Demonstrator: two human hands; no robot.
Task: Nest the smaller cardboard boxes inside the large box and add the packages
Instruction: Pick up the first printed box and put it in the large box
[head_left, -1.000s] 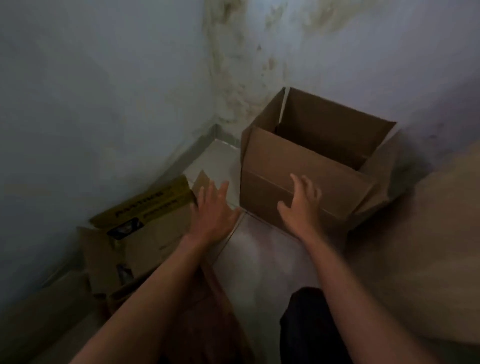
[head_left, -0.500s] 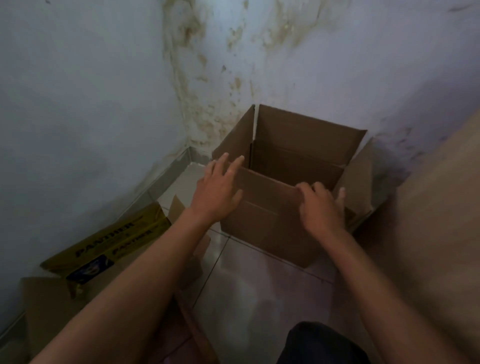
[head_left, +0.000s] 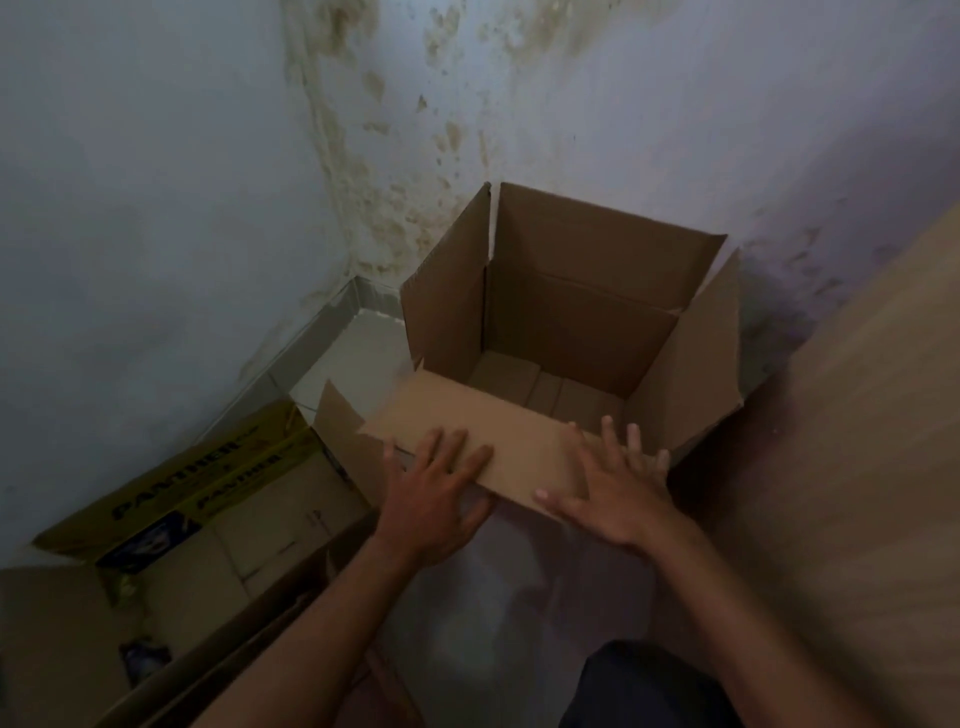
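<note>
Your left hand (head_left: 434, 501) and right hand (head_left: 618, 493), fingers spread flat, now press down the near flap of the large brown cardboard box (head_left: 571, 322), which stood upright before. It sits on pale floor tiles (head_left: 353, 358) in a stained wall corner (head_left: 358, 156).

Plain brown large box (head_left: 582, 317); yellow-and-black printed smaller box (head_left: 208, 488); pale blue, brown-stained wall (head_left: 156, 182).

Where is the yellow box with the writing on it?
The yellow box sits low on the left of the head view, on the floor against the wall, left of the left hand and the open brown box.
</note>
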